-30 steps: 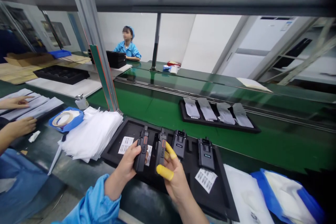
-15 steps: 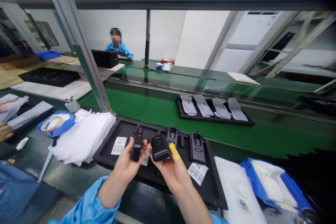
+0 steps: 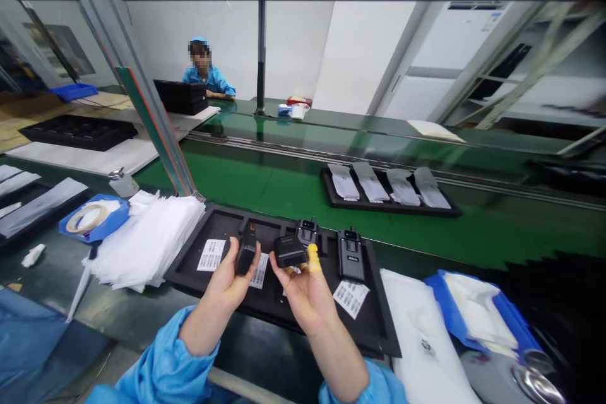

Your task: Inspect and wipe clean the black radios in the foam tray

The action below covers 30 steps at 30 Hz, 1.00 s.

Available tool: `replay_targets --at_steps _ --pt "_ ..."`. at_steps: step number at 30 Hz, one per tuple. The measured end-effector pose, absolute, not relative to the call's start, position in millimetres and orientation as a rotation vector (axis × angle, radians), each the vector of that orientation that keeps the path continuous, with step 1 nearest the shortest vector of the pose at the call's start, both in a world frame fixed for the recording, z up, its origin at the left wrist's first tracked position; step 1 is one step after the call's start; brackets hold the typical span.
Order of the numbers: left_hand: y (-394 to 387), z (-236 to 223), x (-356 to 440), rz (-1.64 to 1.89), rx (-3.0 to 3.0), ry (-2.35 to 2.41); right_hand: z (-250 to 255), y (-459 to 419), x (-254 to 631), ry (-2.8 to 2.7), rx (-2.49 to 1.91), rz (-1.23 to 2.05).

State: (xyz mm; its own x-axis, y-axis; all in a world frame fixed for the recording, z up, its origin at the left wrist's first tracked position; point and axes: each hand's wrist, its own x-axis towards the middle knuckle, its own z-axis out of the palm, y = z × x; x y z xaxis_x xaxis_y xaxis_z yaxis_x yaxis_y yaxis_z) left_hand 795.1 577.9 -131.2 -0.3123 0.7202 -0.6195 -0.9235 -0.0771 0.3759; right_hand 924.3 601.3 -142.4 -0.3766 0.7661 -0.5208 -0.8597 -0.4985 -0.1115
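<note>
My left hand [image 3: 228,283] is closed around a small black handheld radio [image 3: 246,252], held upright above a black tray [image 3: 199,278]. My right hand [image 3: 303,287], with yellow finger cots on two fingers, grips a second black radio [image 3: 288,251] tilted end-on toward me. Two more black radios [image 3: 351,254] lie in the tray's slots just beyond my right hand. White barcode labels [image 3: 211,254] lie in the tray.
A stack of white bags [image 3: 146,241] lies left of the tray, beside a blue tray with a tape roll [image 3: 85,219]. A second black tray with white pouches [image 3: 388,188] rides the green conveyor belt [image 3: 265,186]. A person in blue sits across the line. Blue-edged bags [image 3: 478,315] lie right.
My right hand has turned its radio from upright to end-on. Both hands stay over the tray. The camera view has shifted, and the neighbour's hands at the left have left the view.
</note>
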Motion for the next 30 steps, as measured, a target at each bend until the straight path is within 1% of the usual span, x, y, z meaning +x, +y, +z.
replay_targets --at_steps 3,8,12,15,18,20,23,28,30 --pt "576.3 -133.0 791.7 1.668 -0.186 0.924 -142.1 600.7 929.3 0.208 -0.596 2.017" --pt "566.3 -133.6 781.5 1.572 0.14 1.03 -146.4 597.7 945.1 0.067 -0.607 2.173" --pt "554.7 -139.5 776.8 1.509 0.735 1.42 -155.4 597.1 947.3 -0.015 -0.694 2.17" --pt "547.1 -145.1 778.9 1.345 1.152 1.742 -164.4 596.2 942.0 0.009 -0.748 2.118" --pt "542.2 -147.8 785.3 1.213 1.4 1.963 -172.3 594.0 937.6 0.044 -0.719 2.107" --pt "540.5 -147.9 790.9 1.196 1.448 2.039 -175.6 592.4 936.5 0.059 -0.7 2.125" --pt "539.3 -146.0 799.3 1.258 1.369 2.057 -178.2 590.7 937.2 0.09 -0.683 2.153" --pt "537.2 -142.0 810.0 1.452 1.06 1.849 -181.6 591.1 939.4 0.148 -0.604 2.205" --pt "536.0 -142.5 812.1 1.476 1.017 1.817 -183.2 591.3 939.4 0.155 -0.608 2.197"
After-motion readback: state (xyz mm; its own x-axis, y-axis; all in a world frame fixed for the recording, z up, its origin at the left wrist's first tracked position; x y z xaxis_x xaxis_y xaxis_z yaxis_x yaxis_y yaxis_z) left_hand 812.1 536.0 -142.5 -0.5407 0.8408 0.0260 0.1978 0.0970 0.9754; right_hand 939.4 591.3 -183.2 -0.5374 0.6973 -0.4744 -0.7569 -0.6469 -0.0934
